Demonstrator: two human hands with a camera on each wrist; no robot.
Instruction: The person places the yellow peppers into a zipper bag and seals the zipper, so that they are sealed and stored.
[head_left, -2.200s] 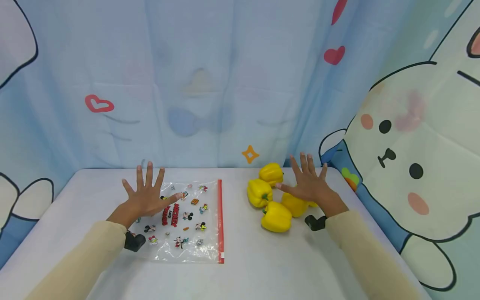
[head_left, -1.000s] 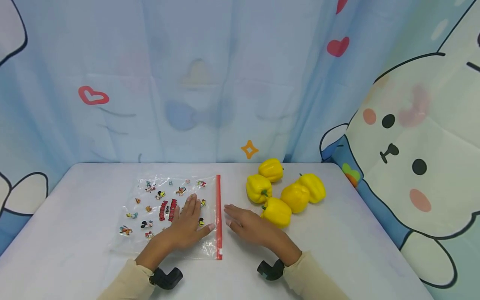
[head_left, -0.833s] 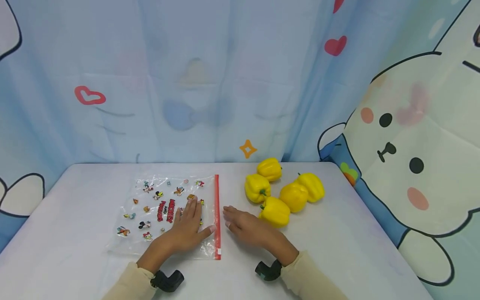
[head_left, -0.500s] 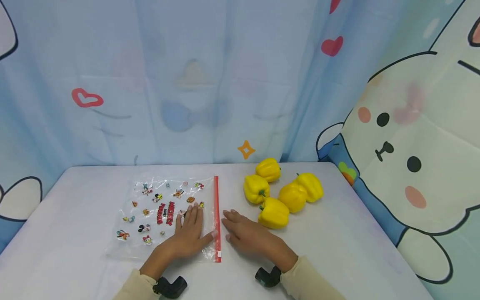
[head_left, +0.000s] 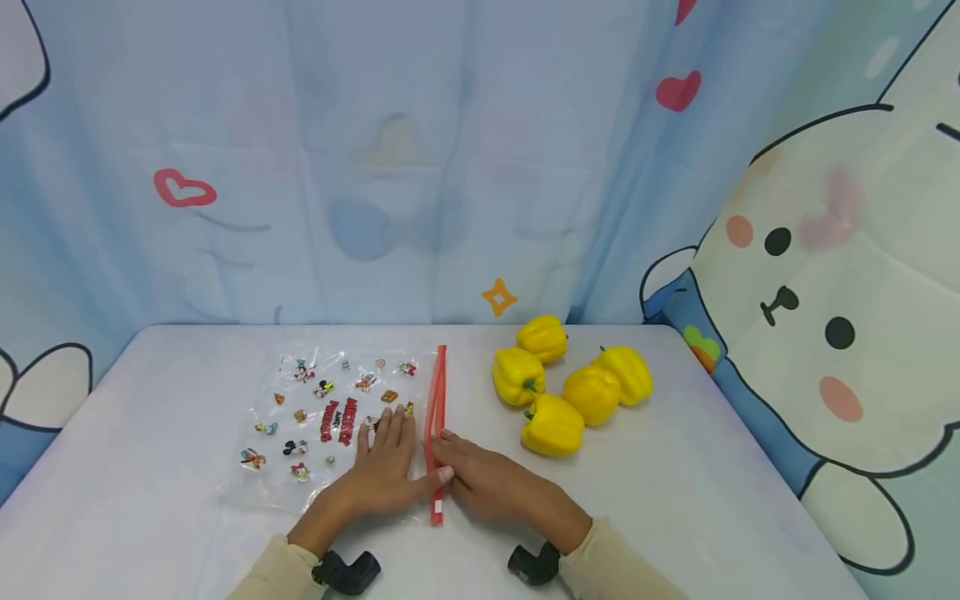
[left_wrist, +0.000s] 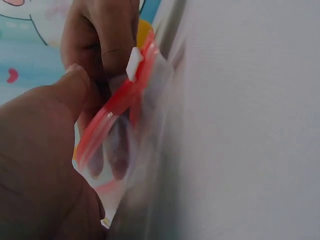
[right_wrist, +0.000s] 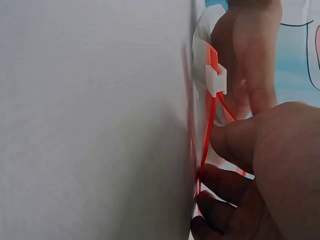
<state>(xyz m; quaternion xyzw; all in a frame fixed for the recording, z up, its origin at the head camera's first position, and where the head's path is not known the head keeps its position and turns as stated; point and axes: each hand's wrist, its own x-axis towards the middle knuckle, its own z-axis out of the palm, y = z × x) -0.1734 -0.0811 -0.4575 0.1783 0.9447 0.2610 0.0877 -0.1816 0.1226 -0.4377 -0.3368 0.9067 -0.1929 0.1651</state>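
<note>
A clear zip bag (head_left: pixel 281 417) with printed cartoon figures lies on the white table. Its red edge (head_left: pixel 437 392) is parted into two strips, lifted near the front, with a white slider (right_wrist: pixel 216 80) close to the near end. My left hand (head_left: pixel 384 475) lies on the bag with fingers extended, its thumb touching the red edge. From the right, my right hand (head_left: pixel 491 483) holds the same edge with curled fingers. In the left wrist view, some right fingers (left_wrist: pixel 119 155) show through the clear plastic. The exact contact of the fingertips is partly hidden.
Several yellow bell peppers (head_left: pixel 553 425) sit in a cluster right of the bag, behind my right hand. The white table (head_left: pixel 675 500) ends at a blue printed curtain (head_left: pixel 375 250) at the back. Black wrist cameras (head_left: pixel 347 573) sit on both wrists.
Both hands came down from raised, spread positions and moved together at the bag's red edge. The right hand then reached left onto that edge, which has lifted and parted. The peppers stay put.
</note>
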